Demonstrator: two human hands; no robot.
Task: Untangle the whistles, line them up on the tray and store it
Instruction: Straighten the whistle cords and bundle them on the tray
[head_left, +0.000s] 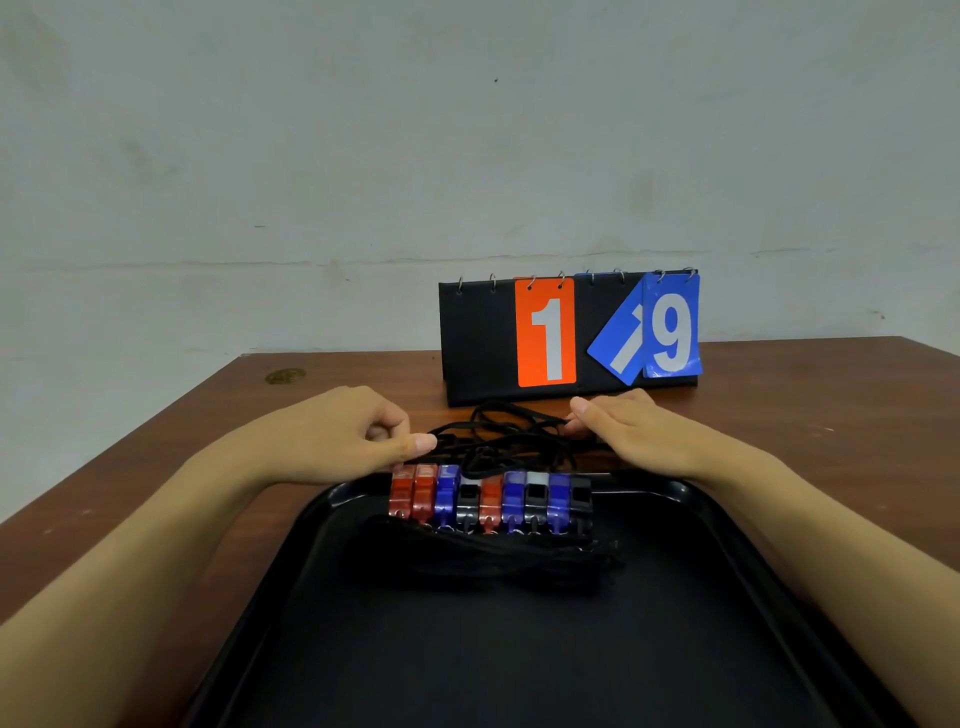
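L hand (358, 439) pinches tangled black cords (506, 441), R hand (631, 436) flat on them; tease slowly w/o nudging plastic whistles (491, 496) on black tray (727, 545)

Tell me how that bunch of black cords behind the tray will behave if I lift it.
The black cords look thin and looped, so they will probably droop and snag together. They seem light, and may drag along whatever is tied to them.

A black flip scoreboard (478, 338) stands right of centre on the brown wooden tabletop (156, 441), showing an orange 1, a blue 9 and a tilted blue card, before a pale stained wall (311, 156).
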